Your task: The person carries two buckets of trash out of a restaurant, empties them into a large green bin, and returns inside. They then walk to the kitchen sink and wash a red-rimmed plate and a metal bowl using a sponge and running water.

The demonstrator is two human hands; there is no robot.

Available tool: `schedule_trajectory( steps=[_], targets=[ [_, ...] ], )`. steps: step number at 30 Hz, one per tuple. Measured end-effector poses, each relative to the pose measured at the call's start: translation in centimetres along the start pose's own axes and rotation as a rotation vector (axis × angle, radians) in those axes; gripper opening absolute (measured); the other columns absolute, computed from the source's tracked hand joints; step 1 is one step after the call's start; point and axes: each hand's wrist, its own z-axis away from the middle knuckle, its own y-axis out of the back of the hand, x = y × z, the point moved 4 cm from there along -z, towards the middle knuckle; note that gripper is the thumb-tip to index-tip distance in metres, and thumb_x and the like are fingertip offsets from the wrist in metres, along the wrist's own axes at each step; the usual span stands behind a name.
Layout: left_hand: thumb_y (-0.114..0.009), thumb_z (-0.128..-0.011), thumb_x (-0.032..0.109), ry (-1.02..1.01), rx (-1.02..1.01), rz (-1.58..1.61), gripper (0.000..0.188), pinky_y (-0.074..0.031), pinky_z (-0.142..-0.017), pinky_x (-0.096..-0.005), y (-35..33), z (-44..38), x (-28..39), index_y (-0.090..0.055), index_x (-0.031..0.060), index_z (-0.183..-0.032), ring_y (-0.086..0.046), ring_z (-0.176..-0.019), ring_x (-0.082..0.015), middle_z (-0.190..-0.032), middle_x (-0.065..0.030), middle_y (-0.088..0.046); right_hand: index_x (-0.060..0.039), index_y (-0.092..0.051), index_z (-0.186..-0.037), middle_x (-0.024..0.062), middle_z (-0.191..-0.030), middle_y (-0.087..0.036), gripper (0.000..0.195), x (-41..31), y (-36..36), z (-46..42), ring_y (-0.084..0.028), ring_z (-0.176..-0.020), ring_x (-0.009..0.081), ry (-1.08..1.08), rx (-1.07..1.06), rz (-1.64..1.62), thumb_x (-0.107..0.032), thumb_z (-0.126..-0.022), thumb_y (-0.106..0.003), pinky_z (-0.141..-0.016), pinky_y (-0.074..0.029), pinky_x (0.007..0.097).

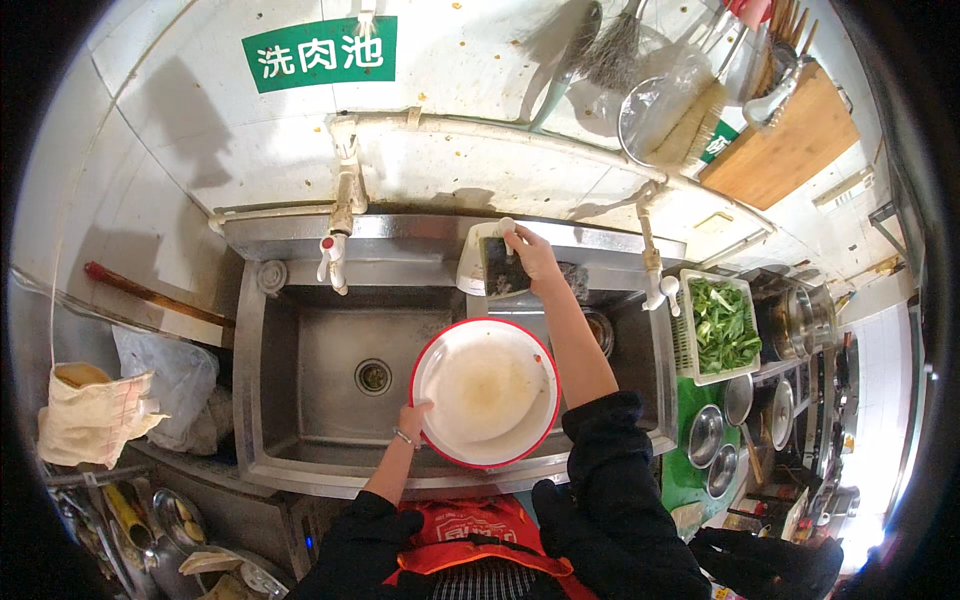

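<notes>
A white basin with a red rim is held over the sink divider, with pale residue and a small orange bit inside it. My left hand grips its left edge. Beyond the basin, my right hand is at a white bottle or container on the sink's back ledge, fingers around its pale knob or cap. A dark green scouring pad is just beside those fingers; whether they touch it is unclear. Under the basin lies a two-bowl stainless steel sink.
Taps hang over both bowls. Right of the sink stand a basket of chopped greens and metal bowls on a green board. A cloth bag hangs left. Brushes and a strainer hang on the wall. A dark-sleeved person is at lower right.
</notes>
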Motion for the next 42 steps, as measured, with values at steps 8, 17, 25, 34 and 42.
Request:
schedule_trajectory(
  steps=[8,17,25,34,42],
  targets=[
    [-0.059,-0.066,0.008,0.031,-0.093,0.041,0.032,-0.046,-0.067,-0.0323,-0.1,0.0,-0.1,-0.053,-0.0076,-0.093,-0.057,-0.073,-0.0240,-0.086,-0.0141,-0.058,0.0043,-0.045,-0.109,0.0172,-0.105,-0.050,0.052,2.5,2.0,0.8,-0.050,-0.095,0.0231,-0.118,-0.139,-0.435,-0.032,-0.075,-0.058,-0.076,-0.042,0.0363],
    [-0.057,-0.061,-0.002,-0.048,-0.069,0.083,0.030,-0.046,-0.061,-0.0346,0.4,-1.7,-1.4,-0.054,-0.0029,-0.091,-0.057,-0.069,-0.0222,-0.082,-0.0118,-0.058,-0.0003,-0.046,-0.087,0.0171,-0.086,-0.048,0.034,13.7,-2.5,10.6,-0.047,-0.083,0.0324,0.193,0.315,0.428,-0.007,-0.057,-0.061,-0.074,-0.038,0.0376],
    [-0.054,-0.056,-0.007,-0.256,-0.077,-0.037,0.035,-0.046,-0.062,-0.0314,0.3,-0.4,-0.1,-0.055,-0.0023,-0.091,-0.056,-0.068,-0.0199,-0.080,-0.0092,-0.059,-0.0085,-0.051,-0.092,0.0146,-0.107,-0.042,0.038,19.6,-11.3,10.0,-0.038,-0.103,0.0292,0.799,-0.408,0.848,-0.029,-0.062,-0.060,-0.088,-0.030,0.0413],
    [-0.058,-0.066,0.003,-0.591,0.211,-0.294,0.026,-0.044,-0.065,-0.0293,-1.2,2.0,1.6,-0.054,-0.0038,-0.090,-0.056,-0.070,-0.0179,-0.080,-0.0098,-0.059,-0.0062,-0.039,-0.110,0.0169,-0.125,-0.031,0.051,20.5,3.2,14.0,-0.032,-0.114,0.0276,0.216,0.551,1.033,-0.020,-0.066,-0.061,-0.093,-0.023,0.0454],
    [-0.057,-0.070,0.006,-0.717,0.305,-0.409,0.028,-0.042,-0.071,-0.0302,-1.5,1.9,1.8,-0.051,-0.0036,-0.096,-0.054,-0.080,-0.0180,-0.090,-0.0128,-0.057,-0.0083,-0.041,-0.114,0.0140,-0.130,-0.025,0.047,21.4,-9.9,24.0,-0.019,-0.122,0.0294,0.230,0.094,0.946,-0.025,-0.071,-0.052,-0.096,-0.015,0.0495]
  ],
)
